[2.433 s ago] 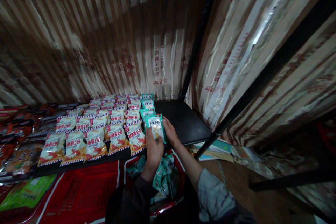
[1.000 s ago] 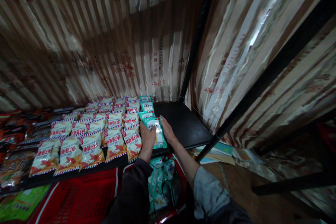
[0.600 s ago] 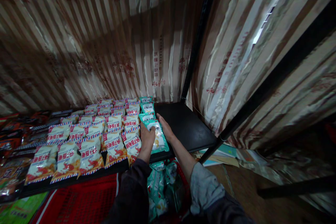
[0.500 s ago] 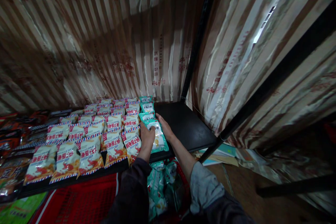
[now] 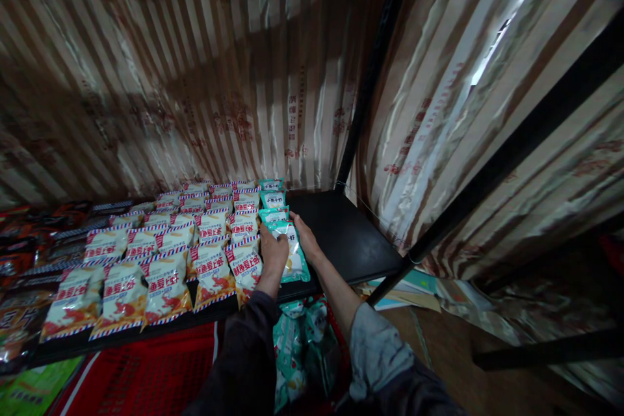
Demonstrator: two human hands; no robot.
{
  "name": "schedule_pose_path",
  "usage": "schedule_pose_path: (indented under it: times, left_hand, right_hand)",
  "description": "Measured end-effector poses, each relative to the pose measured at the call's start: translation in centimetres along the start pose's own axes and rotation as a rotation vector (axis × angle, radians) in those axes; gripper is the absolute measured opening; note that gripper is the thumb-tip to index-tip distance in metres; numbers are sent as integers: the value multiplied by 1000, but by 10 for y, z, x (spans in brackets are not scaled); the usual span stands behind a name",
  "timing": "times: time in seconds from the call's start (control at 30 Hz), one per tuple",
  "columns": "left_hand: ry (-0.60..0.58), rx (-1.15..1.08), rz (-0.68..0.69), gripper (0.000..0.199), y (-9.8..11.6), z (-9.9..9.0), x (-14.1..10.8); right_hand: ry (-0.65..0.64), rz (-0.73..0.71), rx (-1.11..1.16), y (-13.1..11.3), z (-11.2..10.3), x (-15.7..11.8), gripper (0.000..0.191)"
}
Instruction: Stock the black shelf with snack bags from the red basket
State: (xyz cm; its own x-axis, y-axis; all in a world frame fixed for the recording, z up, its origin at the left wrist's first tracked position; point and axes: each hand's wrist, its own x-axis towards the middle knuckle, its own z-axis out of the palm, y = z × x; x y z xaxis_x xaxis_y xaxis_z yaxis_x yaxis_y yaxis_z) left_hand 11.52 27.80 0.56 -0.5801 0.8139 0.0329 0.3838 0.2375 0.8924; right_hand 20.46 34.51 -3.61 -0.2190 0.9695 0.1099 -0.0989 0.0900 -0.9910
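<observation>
A teal and white snack bag [image 5: 294, 260] lies at the front of a short column of like bags on the black shelf. My left hand [image 5: 274, 252] grips its left side, with the thumb over its front. Along its right edge, my right hand [image 5: 306, 240] holds the other side, the fingertips reaching to the bag's top corner. Behind it are more teal bags [image 5: 272, 199]. Just left of my left hand stand rows of white and orange snack bags [image 5: 167, 283] with striped edges.
The black shelf [image 5: 351, 240] extends right to a dark metal post [image 5: 414, 253]. Below sit a red basket [image 5: 160, 364] and a heap of teal bags [image 5: 290, 351]. Dark snack packs [image 5: 58, 234] lie far left. A striped curtain [image 5: 234, 65] hangs behind; flat cardboard [image 5: 414, 296] lies low right.
Both hands stay on the teal bag, which has shifted very slightly. The view has moved a little; otherwise the rows look the same.
</observation>
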Motion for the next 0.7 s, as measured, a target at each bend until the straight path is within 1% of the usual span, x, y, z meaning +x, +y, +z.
schedule_pose_path:
  times: [0.17, 0.3, 0.4, 0.47, 0.57, 0.6, 0.7]
  left_hand:
    - [8, 46, 8, 69, 2, 0, 0]
    - [33, 61, 30, 67, 2, 1, -2]
    - [52, 46, 59, 67, 0, 3, -2]
    - [59, 41, 71, 66, -1, 5, -3]
    - [69, 54, 65, 64, -1, 6, -4]
    - [72, 60, 62, 64, -1, 6, -4]
    - [79, 63, 65, 63, 1, 4, -7]
  right_hand:
    - [68, -30, -49, -1, 2, -3, 63]
    - [125, -52, -75, 2, -2, -5, 64]
    - [170, -56, -158, 3, -7, -13, 61]
    - [200, -79, -261, 2, -10, -24, 59]
    - [261, -193, -479, 2, -10, -48, 63]
    - [255, -259, -556, 2, -9, -56, 65]
    - [161, -419, -736, 7, -6, -75, 62]
